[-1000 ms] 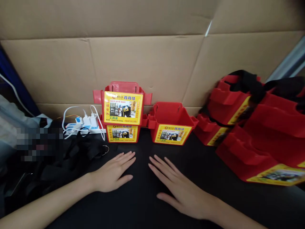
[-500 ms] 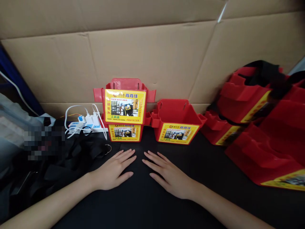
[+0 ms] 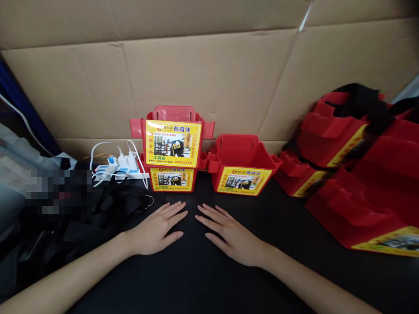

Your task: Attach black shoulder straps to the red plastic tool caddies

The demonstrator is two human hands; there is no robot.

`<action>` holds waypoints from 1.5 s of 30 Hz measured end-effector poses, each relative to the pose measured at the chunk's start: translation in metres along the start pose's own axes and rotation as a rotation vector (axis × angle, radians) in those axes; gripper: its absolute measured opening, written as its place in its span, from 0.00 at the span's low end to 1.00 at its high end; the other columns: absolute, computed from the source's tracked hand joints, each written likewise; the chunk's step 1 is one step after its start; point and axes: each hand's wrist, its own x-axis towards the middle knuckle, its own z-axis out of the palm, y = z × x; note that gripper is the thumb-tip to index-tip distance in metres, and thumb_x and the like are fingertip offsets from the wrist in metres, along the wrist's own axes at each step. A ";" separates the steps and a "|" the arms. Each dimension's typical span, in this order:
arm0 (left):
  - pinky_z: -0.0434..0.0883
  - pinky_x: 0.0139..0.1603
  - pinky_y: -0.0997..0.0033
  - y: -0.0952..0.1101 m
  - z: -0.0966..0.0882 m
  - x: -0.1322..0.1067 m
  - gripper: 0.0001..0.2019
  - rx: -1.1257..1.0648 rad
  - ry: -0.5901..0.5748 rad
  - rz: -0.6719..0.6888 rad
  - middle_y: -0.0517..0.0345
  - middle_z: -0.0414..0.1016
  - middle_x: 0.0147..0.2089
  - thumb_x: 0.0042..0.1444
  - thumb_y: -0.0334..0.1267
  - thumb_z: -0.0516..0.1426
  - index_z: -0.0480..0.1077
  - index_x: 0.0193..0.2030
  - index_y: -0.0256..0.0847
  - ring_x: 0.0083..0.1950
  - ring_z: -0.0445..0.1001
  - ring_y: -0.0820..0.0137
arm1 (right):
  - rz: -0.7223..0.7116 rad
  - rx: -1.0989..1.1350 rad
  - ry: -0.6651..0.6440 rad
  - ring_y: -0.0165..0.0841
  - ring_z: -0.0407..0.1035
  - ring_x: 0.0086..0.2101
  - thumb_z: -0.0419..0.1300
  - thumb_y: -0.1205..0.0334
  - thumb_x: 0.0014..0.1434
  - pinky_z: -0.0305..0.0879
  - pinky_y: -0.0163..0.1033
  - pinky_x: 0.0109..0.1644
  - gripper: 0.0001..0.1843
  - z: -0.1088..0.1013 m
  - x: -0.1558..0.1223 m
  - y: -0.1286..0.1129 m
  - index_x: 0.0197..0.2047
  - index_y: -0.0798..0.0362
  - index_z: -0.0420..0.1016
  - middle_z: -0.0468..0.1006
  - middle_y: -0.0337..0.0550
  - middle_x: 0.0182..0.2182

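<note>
My left hand (image 3: 156, 229) lies flat on the black tabletop (image 3: 190, 279), fingers spread and holding nothing. Across a small gap, my right hand (image 3: 229, 235) rests palm down in the same way, its fingers apart. Just beyond the left fingertips stand two stacked red plastic tool boxes, the upper box (image 3: 173, 144) set in the lower box (image 3: 173, 179), both with yellow labels. A single red tool box (image 3: 244, 165), its top uncovered, stands past my right hand. Neither hand touches a box.
On the right are more red tool boxes (image 3: 356, 209) with black straps (image 3: 356, 102). Black webbing straps (image 3: 108, 209) with a metal ring (image 3: 149, 201) lie at the left. Behind them sits a white power strip (image 3: 126, 170) with plugs and cables. Cardboard (image 3: 209, 78) forms the back wall.
The whole view has shifted very slightly. Both hands stay flat in place, and the boxes have not been moved.
</note>
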 end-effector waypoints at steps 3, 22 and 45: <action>0.52 0.65 0.52 0.000 0.000 0.000 0.27 -0.010 0.004 -0.003 0.50 0.49 0.68 0.61 0.48 0.46 0.49 0.65 0.44 0.68 0.48 0.62 | 0.002 -0.017 -0.012 0.35 0.42 0.63 0.45 0.54 0.64 0.40 0.52 0.66 0.25 0.000 0.000 0.000 0.64 0.47 0.54 0.50 0.42 0.64; 0.50 0.66 0.52 0.001 -0.003 0.000 0.27 -0.003 -0.037 -0.017 0.48 0.47 0.68 0.62 0.48 0.45 0.49 0.66 0.42 0.69 0.46 0.62 | -0.007 -0.005 0.002 0.35 0.42 0.63 0.45 0.55 0.64 0.41 0.53 0.65 0.25 0.000 0.000 0.000 0.64 0.46 0.54 0.51 0.41 0.64; 0.54 0.65 0.55 0.000 -0.004 0.001 0.25 0.070 -0.021 0.012 0.46 0.52 0.67 0.62 0.48 0.45 0.54 0.63 0.39 0.67 0.50 0.61 | -0.008 0.008 0.012 0.36 0.45 0.63 0.45 0.55 0.64 0.41 0.53 0.65 0.24 0.000 0.001 0.001 0.62 0.47 0.58 0.53 0.43 0.64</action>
